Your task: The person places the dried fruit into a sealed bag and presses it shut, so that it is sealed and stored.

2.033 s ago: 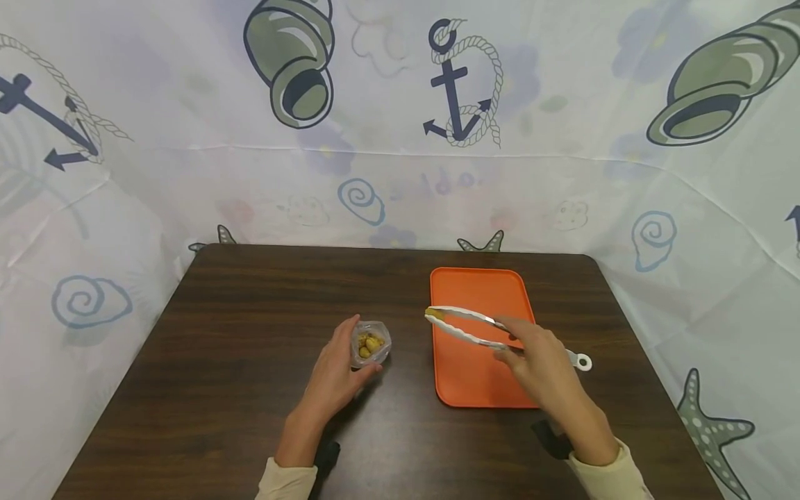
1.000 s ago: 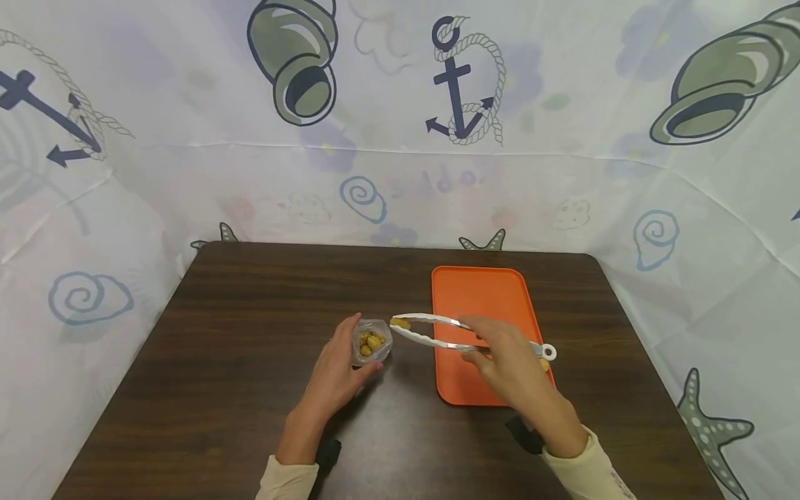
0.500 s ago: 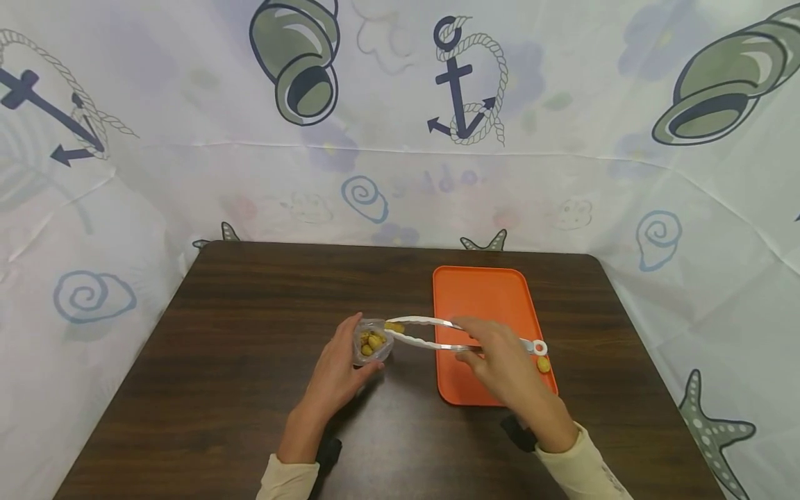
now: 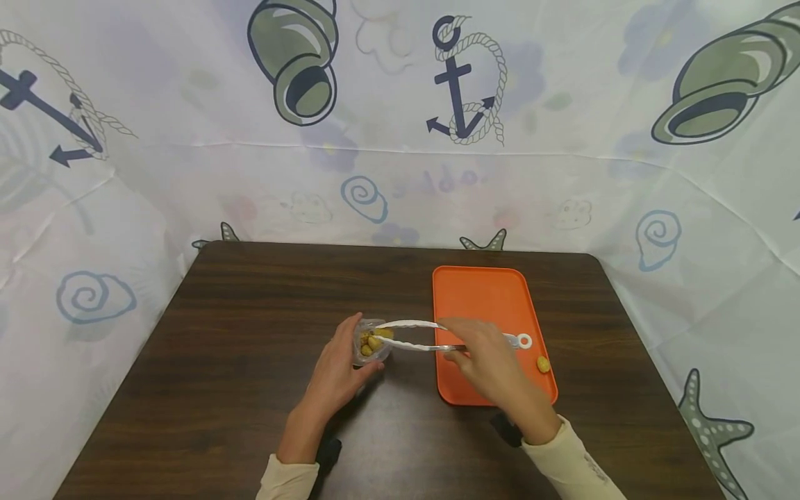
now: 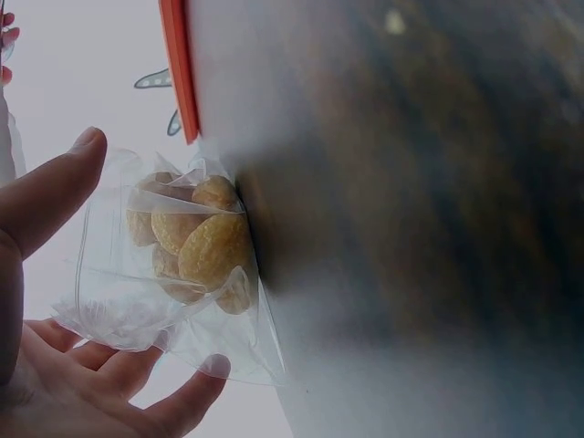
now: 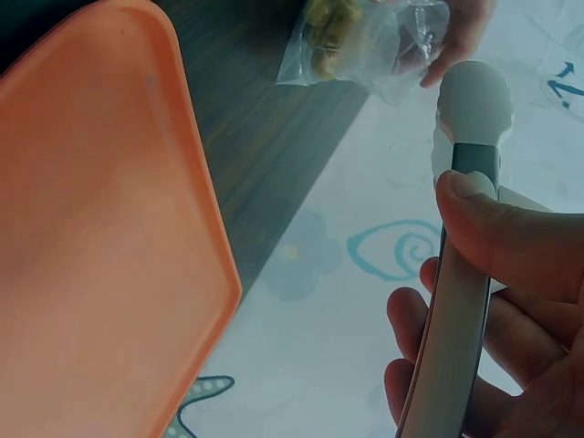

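In the head view my left hand (image 4: 334, 375) holds a clear plastic bag (image 4: 364, 358) upright on the table, thumb on one side and fingers on the other. Several yellow-brown, wrinkled round pieces (image 5: 212, 251) lie inside it, plainest in the left wrist view. My right hand (image 4: 484, 357) grips white-tipped tongs (image 4: 412, 346), thumb on one arm and fingers round the other. The tong tips are over the bag's mouth, with a yellow piece (image 4: 384, 333) between them. Whether that piece touches those below cannot be told.
An orange tray (image 4: 478, 295) lies under and behind my right hand, with one yellow piece (image 4: 543, 364) near its right edge. The dark wooden table (image 4: 250, 319) backs onto a white printed cloth (image 4: 400, 187).
My right hand has moved left from the tray, carrying the tongs and the yellow piece to the bag's mouth. The piece on the tray has come into sight. The left hand stays put.
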`<control>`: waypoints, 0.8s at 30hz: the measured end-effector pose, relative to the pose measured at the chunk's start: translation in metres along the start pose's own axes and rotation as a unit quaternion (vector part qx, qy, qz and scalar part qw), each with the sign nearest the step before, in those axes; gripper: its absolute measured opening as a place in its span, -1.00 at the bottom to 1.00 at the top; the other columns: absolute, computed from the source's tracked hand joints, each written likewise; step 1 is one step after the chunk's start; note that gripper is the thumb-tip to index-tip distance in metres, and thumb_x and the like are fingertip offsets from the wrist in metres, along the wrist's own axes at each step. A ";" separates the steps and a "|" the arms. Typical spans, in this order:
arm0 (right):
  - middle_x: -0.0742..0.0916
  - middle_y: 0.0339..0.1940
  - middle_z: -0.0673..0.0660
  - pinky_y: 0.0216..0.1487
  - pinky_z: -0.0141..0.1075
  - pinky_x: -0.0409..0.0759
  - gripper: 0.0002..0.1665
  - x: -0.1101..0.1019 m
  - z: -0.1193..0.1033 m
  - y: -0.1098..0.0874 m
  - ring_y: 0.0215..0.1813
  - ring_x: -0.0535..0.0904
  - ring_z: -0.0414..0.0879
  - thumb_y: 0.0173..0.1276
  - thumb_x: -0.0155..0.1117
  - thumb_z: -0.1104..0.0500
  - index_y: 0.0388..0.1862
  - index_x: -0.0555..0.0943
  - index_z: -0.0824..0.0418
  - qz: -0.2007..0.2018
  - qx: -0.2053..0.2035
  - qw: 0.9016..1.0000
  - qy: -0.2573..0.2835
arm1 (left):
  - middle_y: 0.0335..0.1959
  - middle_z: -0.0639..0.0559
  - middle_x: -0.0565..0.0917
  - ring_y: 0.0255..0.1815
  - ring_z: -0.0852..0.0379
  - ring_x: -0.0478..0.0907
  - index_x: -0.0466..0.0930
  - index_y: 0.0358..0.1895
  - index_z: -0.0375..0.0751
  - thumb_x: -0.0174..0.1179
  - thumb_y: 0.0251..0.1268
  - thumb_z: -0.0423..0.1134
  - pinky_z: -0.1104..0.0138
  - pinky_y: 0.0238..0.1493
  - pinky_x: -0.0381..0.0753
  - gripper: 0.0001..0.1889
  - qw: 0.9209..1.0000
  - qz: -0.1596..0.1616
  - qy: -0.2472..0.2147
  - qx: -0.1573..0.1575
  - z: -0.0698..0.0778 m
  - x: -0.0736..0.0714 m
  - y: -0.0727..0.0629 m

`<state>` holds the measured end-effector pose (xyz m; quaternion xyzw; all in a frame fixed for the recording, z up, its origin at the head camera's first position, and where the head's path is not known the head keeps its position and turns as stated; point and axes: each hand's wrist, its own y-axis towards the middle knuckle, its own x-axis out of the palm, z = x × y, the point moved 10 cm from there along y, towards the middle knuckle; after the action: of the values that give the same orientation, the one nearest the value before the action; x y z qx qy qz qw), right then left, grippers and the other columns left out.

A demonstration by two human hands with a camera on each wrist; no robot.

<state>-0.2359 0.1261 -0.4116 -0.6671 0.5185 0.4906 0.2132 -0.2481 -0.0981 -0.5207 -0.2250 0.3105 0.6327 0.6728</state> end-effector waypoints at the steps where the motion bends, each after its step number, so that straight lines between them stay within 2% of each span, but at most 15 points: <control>1: 0.78 0.21 0.02 0.29 0.06 0.56 -0.32 0.002 -0.001 0.001 0.19 0.72 0.02 0.15 0.63 0.25 0.29 0.67 0.03 -0.003 -0.001 1.000 -0.001 | 0.59 -0.10 0.28 0.42 -0.27 0.45 0.09 0.64 -0.09 0.58 0.12 -0.07 -0.23 0.36 0.41 0.07 1.000 0.001 0.000 0.001 0.000 0.000 0.000; 13: 0.77 0.22 0.06 0.22 0.04 0.57 -0.34 0.017 -0.001 0.010 0.21 0.71 0.05 0.16 0.60 0.29 0.29 0.68 0.07 -0.010 -0.016 1.000 -0.008 | 0.58 -0.13 0.30 0.44 -0.26 0.44 0.10 0.63 -0.12 0.59 0.10 -0.09 -0.23 0.38 0.40 0.07 1.000 0.009 0.001 0.011 0.006 -0.003 0.001; 24: 0.76 0.24 0.08 0.28 0.05 0.55 -0.33 0.025 -0.001 0.018 0.24 0.68 0.07 0.16 0.60 0.29 0.29 0.67 0.11 -0.018 -0.017 1.000 -0.013 | 0.58 -0.13 0.30 0.45 -0.25 0.44 0.08 0.64 -0.10 0.59 0.10 -0.09 -0.22 0.38 0.41 0.08 1.000 0.009 0.005 0.009 0.006 -0.002 0.002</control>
<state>-0.2522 0.1070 -0.4289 -0.6738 0.4951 0.5039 0.2169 -0.2492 -0.0948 -0.5149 -0.2189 0.3216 0.6346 0.6678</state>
